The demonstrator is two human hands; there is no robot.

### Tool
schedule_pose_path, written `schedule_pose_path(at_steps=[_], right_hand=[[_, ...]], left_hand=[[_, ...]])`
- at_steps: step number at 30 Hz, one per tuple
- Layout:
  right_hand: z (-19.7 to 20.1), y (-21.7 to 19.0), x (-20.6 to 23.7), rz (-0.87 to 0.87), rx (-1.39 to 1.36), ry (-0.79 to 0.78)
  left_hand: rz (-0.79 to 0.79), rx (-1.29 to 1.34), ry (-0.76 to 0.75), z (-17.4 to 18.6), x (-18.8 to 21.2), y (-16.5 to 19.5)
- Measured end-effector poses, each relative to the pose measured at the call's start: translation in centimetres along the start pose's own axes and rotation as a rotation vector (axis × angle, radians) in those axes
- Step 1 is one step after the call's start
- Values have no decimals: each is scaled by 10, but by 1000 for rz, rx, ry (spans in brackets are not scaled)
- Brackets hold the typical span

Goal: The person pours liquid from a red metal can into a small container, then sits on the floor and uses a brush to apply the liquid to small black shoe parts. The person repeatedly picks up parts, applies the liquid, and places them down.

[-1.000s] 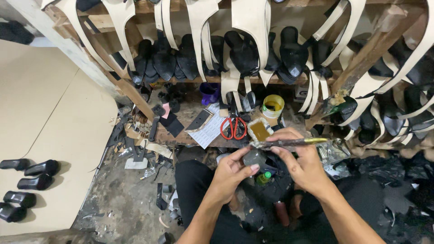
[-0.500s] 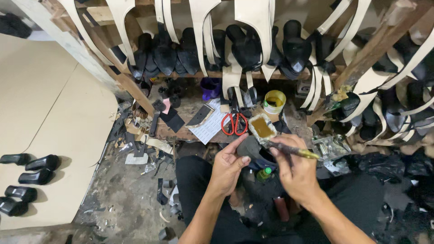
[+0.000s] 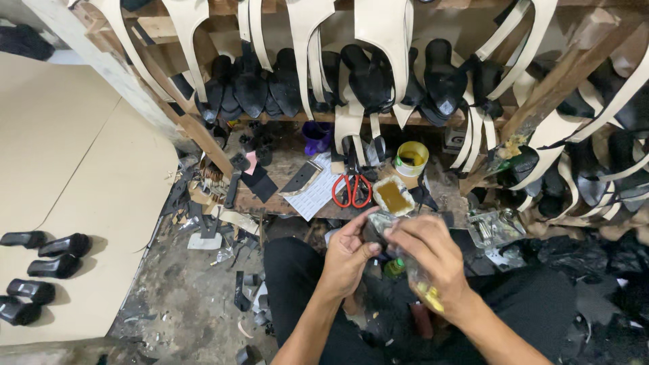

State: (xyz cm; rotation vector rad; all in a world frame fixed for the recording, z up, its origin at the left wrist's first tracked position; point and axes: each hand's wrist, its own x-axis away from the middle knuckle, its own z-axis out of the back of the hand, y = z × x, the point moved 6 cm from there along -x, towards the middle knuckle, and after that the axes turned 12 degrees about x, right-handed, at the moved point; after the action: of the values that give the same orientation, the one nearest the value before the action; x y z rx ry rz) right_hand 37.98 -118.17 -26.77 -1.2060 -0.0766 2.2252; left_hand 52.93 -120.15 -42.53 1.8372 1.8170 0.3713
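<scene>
Holding a small dark piece (image 3: 374, 233) over the lap: left hand (image 3: 348, 257) fingers clamped on its left side, thumb on top. Right hand (image 3: 426, 253) fingers closed together on a thin tool with a yellow handle (image 3: 427, 290), handle end pointing down past the wrist; tip hidden behind the fingers, contact with the piece cannot be told. Piece sits just below the front edge of the low wooden counter (image 3: 284, 196).

Little open room: wooden rack (image 3: 203, 135) with black soles and pale straps close above, dark clutter right, scrap-strewn floor (image 3: 182, 297) left. Widest free area at far left, on pale board (image 3: 61, 169), with black heels (image 3: 40, 267) along its lower edge.

Containers on counter: square tray of amber glue (image 3: 393, 196) just above the hands; round yellow tub (image 3: 412, 158) behind it; red-handled scissors (image 3: 351, 189) to its left, lying on white printed sheet (image 3: 318, 196); purple cup (image 3: 315, 137) further back. Small green-capped bottle (image 3: 394, 268) between the wrists.
</scene>
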Motion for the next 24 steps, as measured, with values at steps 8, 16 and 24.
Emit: schedule_pose_path(at_steps=[8, 16, 24], right_hand=[[0, -7, 15, 28, 14, -33], [19, 32, 26, -408, -109, 110], [-1, 29, 19, -398, -305, -131]], left_hand=[[-40, -25, -4, 4, -5, 11], [-70, -157, -83, -19, 1, 30], [-314, -526, -151, -46, -1, 41]])
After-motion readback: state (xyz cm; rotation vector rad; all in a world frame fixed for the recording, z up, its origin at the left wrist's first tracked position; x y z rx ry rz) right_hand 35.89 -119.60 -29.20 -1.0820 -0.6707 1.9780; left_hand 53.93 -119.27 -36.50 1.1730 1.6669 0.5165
